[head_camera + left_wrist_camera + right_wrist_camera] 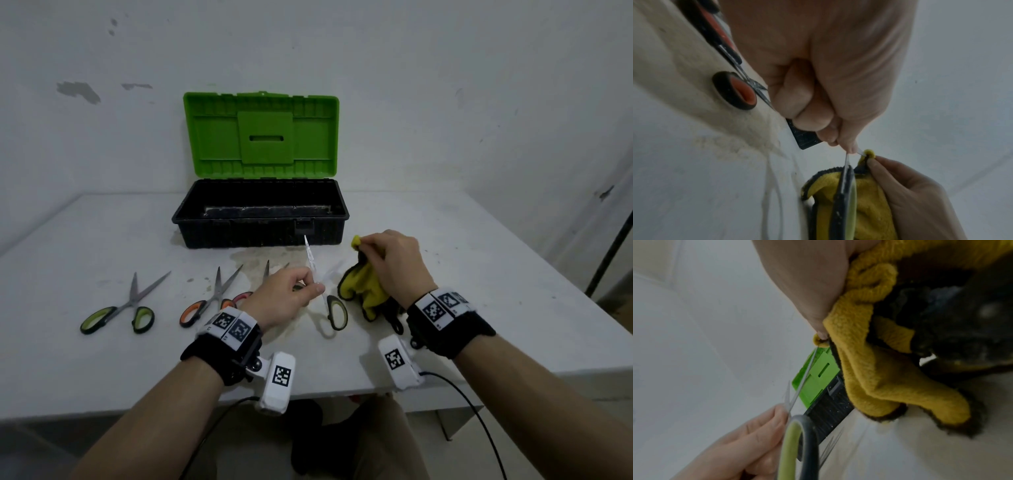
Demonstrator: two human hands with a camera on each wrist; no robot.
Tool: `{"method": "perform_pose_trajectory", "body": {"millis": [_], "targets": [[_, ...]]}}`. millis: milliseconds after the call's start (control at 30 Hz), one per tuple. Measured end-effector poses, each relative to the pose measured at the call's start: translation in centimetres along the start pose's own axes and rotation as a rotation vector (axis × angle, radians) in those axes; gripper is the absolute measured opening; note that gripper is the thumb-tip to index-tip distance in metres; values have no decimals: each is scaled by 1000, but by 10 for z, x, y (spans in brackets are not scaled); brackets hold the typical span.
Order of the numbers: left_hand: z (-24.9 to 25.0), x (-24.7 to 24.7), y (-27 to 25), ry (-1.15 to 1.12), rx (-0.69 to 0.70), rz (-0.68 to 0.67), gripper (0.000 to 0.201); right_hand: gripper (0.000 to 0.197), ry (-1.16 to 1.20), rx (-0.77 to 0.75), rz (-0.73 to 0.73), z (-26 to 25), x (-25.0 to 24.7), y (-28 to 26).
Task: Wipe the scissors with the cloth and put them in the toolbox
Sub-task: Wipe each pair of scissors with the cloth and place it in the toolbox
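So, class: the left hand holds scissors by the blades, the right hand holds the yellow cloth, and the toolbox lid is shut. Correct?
Not quite. The toolbox lid stands open, as the head view shows. The left hand does hold the scissors by the blades, the right hand the cloth.

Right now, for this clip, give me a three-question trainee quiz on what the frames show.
1. True or false: the toolbox lid is shut.
2. Which hand holds the yellow cloth? A left hand B right hand
3. Fill in: the left hand pinches the held scissors by the ____.

Key: 1 false; 2 B; 3 blades.
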State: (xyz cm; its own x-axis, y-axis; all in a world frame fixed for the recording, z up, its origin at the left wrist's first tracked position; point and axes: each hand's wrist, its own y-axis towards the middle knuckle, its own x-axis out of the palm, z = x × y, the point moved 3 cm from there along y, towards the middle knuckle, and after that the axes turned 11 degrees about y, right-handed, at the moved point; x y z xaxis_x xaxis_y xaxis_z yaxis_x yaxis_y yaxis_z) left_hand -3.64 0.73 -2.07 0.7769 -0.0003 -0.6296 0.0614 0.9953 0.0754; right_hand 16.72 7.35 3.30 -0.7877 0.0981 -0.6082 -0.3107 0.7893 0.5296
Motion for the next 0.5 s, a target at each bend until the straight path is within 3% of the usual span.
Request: {"method": "perform_pose_trajectory", "body": {"millis": [100, 300, 500], "targets": [[-2, 1, 0, -7, -26, 3, 33, 13, 43, -39, 38, -9, -6, -8], [7, 1, 5, 84, 23, 42, 33, 14, 96, -187, -144, -31, 21, -34], [7, -2, 3, 278, 100, 81, 31, 15, 43, -77, -89, -17, 16, -21]]}}
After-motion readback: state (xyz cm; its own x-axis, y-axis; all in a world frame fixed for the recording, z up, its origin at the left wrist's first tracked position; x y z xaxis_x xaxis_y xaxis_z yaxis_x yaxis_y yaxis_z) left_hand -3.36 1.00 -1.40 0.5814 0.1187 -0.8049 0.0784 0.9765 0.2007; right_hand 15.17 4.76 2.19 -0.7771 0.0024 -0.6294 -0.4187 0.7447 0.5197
